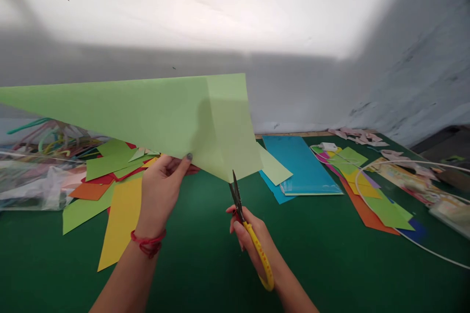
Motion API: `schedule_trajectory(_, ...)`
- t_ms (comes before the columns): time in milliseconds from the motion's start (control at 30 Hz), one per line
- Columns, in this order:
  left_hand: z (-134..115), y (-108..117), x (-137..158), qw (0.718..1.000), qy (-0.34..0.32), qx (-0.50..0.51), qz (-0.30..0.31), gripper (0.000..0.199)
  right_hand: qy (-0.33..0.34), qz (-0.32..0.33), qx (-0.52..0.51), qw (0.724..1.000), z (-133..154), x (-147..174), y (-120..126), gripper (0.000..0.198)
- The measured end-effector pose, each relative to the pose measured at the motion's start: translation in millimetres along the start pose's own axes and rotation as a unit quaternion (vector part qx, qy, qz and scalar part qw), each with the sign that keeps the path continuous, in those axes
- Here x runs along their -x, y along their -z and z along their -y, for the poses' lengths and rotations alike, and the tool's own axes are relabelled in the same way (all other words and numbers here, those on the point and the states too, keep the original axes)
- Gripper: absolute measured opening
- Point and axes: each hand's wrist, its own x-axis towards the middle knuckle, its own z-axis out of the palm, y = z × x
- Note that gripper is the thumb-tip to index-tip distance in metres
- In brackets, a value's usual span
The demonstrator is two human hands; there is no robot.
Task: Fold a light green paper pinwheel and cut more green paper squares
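A large sheet of light green paper (147, 112) is held up in the air by my left hand (163, 190), its thumb and fingers pinching the lower edge. Across the right part of the sheet runs a crease or overlap line. My right hand (253, 234) grips scissors (257, 249) with a yellow handle and dark blades pointing up. The blades stand slightly apart, their tips at the bottom corner of the green sheet. Whether the paper lies between the blades is hard to tell.
Coloured paper pieces (123, 220) lie at left beside clear plastic bags (40, 181). Behind the scissors rest a blue pack (304, 166) and a pale green strip (275, 166). At right are more papers (367, 190), a white charger (328, 146) and its cable. A wall (293, 93) closes the back.
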Motion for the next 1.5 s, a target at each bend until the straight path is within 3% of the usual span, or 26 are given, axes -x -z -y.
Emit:
schedule_trajectory(133,-3,-2,4,0.999,0.002,-0.046,0.000,0.020,-0.021,-0.008,-0.002,1.000,-3,-2,1,0.045)
schedule_trajectory(600,-3,-8,8,0.998,0.010,-0.007,0.056,0.021,-0.027,-0.013,-0.026,0.999,0,0,2,0.044)
schedule_trajectory(1500,-1,-11,10,0.997,-0.008,-0.042,0.059,0.021,-0.032,-0.035,0.004,0.999,3,0,4,0.042)
